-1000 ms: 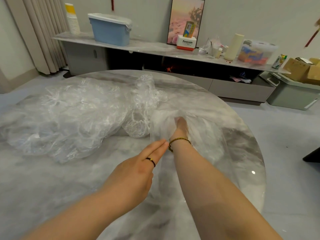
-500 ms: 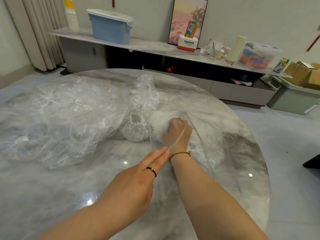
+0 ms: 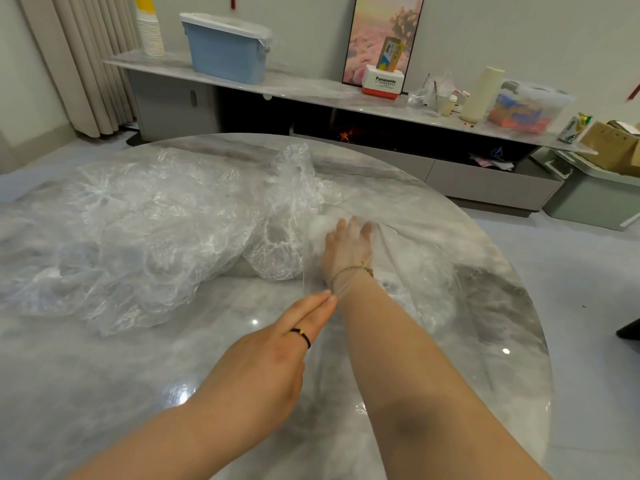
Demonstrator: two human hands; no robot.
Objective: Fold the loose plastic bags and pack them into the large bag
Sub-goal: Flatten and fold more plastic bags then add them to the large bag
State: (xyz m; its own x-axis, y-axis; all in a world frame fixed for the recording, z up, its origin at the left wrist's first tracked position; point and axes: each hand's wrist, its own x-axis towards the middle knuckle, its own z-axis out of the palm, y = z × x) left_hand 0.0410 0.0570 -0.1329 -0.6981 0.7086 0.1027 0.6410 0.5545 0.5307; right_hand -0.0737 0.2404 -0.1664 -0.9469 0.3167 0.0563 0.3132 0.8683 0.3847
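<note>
Between the two wrists, the fingers point(image 3: 320, 304) of the left hand point(image 3: 277, 362) lie straight and close together, and their tips pinch a taut edge of the large bag point(image 3: 426, 271), a clear film sack lying on the counter point(image 3: 104, 375). A dark ring point(image 3: 302, 336) sits on one of these fingers. Just beyond them, the right hand point(image 3: 348, 249) reaches inside the large bag and shows through the film. Its fingers point(image 3: 353, 227) are stretched out and slightly spread, gripping nothing, and their tips touch a soft white wad of plastic point(image 3: 319, 227) within the bag. A thin bracelet point(image 3: 349, 270) circles the right wrist, where the pinched film edge crosses it.

Left of the fingers, a big heap of loose plastic bags point(image 3: 145, 237) lies crumpled and clear, with one puffed bag point(image 3: 292, 188) rising just beside the right hand.

Beyond the counter's far rim runs a long low shelf point(image 3: 311, 91). On it stand a stack of paper cups point(image 3: 149, 29), a blue lidded bin point(image 3: 227, 53), a Panasonic box point(image 3: 382, 81) before a framed picture point(image 3: 377, 26), a pale roll point(image 3: 481, 95), a clear box point(image 3: 523, 107) with coloured contents and a can point(image 3: 575, 128). A curtain point(image 3: 76, 64) hangs far to the left. Far to the right, a cardboard box point(image 3: 609, 143) rests over a grey-green bin point(image 3: 588, 199).
</note>
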